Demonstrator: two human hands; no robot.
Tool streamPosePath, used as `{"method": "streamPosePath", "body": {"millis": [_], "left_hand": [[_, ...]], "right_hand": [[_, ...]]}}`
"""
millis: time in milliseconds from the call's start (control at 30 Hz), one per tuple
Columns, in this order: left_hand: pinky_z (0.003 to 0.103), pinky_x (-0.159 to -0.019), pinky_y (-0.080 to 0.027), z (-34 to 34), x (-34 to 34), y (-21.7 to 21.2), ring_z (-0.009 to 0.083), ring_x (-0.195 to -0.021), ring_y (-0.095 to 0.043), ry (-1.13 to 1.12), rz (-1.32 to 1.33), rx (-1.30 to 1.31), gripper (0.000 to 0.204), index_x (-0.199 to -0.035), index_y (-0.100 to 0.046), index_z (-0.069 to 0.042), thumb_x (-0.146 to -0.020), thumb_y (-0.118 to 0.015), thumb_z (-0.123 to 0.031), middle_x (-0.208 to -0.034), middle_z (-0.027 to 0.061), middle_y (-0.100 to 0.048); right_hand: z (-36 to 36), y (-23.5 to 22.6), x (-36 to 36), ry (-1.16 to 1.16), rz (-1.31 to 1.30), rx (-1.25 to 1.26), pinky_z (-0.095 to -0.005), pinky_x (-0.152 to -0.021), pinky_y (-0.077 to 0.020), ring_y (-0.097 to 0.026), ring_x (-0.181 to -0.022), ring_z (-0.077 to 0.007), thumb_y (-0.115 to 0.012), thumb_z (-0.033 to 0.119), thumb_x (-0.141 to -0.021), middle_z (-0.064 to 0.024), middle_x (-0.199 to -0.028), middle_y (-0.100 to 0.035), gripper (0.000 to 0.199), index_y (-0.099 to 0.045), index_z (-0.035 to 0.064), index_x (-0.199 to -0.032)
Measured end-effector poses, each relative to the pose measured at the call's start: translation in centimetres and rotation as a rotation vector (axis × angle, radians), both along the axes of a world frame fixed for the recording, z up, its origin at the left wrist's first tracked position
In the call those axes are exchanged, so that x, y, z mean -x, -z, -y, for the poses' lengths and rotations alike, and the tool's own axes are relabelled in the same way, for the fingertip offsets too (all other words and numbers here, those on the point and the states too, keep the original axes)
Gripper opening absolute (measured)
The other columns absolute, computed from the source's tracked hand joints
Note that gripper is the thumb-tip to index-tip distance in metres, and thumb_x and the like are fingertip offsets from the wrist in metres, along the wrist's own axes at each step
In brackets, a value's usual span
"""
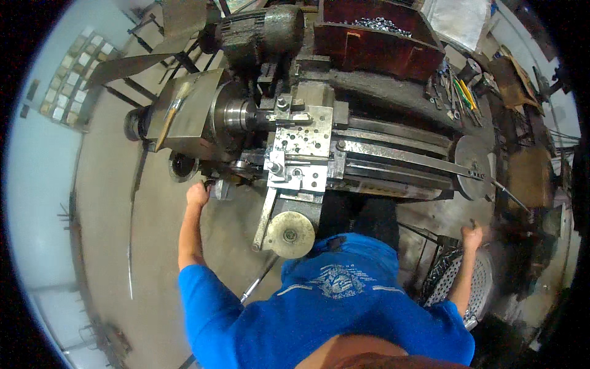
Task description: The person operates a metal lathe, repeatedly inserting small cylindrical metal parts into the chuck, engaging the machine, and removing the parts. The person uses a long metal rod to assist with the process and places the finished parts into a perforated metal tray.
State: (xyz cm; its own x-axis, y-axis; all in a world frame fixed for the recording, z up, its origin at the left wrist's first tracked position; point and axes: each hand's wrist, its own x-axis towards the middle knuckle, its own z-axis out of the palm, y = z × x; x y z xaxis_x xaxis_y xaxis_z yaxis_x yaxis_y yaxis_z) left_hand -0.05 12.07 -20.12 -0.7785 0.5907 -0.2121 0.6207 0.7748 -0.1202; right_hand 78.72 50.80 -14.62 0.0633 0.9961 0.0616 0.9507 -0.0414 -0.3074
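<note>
A person in a blue shirt (pixel 332 301) stands against the front edge of a grey metal lathe (pixel 369 154). The left hand (pixel 197 194) is curled shut at the small metal lever (pixel 220 188) under the lathe's headstock end, at the front left corner; whether it truly grips it cannot be told. The right hand (pixel 472 236) is blurred, raised beside the perforated round metal basket (pixel 476 286) off the lathe's right end, seemingly half closed, and whether it holds anything cannot be told. Between the arms the round cream handwheel (pixel 290 234) juts from the carriage's front, close to the chest. The drilled steel cross-slide plate (pixel 301 147) sits beside the chuck (pixel 236 115). Along the far edge stands a dark red tray of small metal parts (pixel 375 37), with loose hand tools (pixel 458 92) at the far right corner.
</note>
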Motion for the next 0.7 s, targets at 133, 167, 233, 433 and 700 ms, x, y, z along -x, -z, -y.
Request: {"method": "streamPosePath", "body": {"millis": [133,167,233,433,700], "left_hand": [[0.045,-0.07,-0.048,-3.0,-3.5,3.8,0.0361,-0.078,-0.061,-0.51,-0.176,-0.391,0.043,-0.081,-0.06,0.002,-0.079,-0.052,-0.04,-0.081,0.0225,-0.062],[0.045,-0.07,-0.048,-3.7,-4.0,4.3,0.0376,-0.077,-0.061,-0.595,-0.127,-0.497,0.044,-0.078,-0.06,0.005,-0.078,-0.052,-0.039,-0.081,0.0237,-0.061],[0.044,-0.071,-0.048,-3.8,-3.1,6.8,0.0383,-0.077,-0.06,-0.501,-0.107,-0.509,0.042,-0.075,-0.06,0.005,-0.078,-0.053,-0.036,-0.081,0.0245,-0.061],[0.045,-0.07,-0.048,0.9,-1.1,2.6,0.0367,-0.078,-0.06,-0.057,0.002,-0.131,0.031,-0.091,-0.049,-0.002,-0.078,-0.054,-0.029,-0.08,0.0213,-0.061],[0.037,-0.078,-0.046,4.1,1.5,-7.2,0.0299,-0.09,-0.06,-0.006,0.239,-0.358,0.037,-0.107,-0.059,-0.007,-0.077,-0.059,-0.03,-0.095,0.0155,-0.063]], "right_hand": [[1.8,-1.6,2.0,0.001,-0.042,0.067,-0.0335,-0.081,-0.0451,-0.061,-0.091,-0.0301,-0.058,0.018,-0.057,-0.0211,-0.095,-0.062,0.047,-0.063,-0.0013,-0.099],[1.7,-2.4,2.7,0.017,-0.054,0.065,-0.0333,-0.081,-0.0454,-0.061,-0.09,-0.0298,-0.058,0.017,-0.057,-0.0209,-0.095,-0.063,0.046,-0.062,-0.001,-0.1],[1.1,-4.3,4.1,0.049,-0.08,0.074,-0.0328,-0.08,-0.0458,-0.062,-0.089,-0.0293,-0.057,0.015,-0.058,-0.0205,-0.094,-0.063,0.045,-0.062,-0.0004,-0.1],[-2.6,-12.3,11.2,-0.276,-0.082,-0.183,-0.0324,-0.078,-0.0454,-0.061,-0.084,-0.0254,-0.057,0.008,-0.063,-0.0171,-0.09,-0.064,0.035,-0.062,-0.0001,-0.097],[0.1,-20.6,40.2,-1.226,-0.531,-0.039,-0.0304,-0.08,-0.0454,-0.059,-0.09,-0.0199,-0.061,0.012,-0.059,-0.0115,-0.1,-0.062,0.046,-0.06,0.004,-0.104]]}}
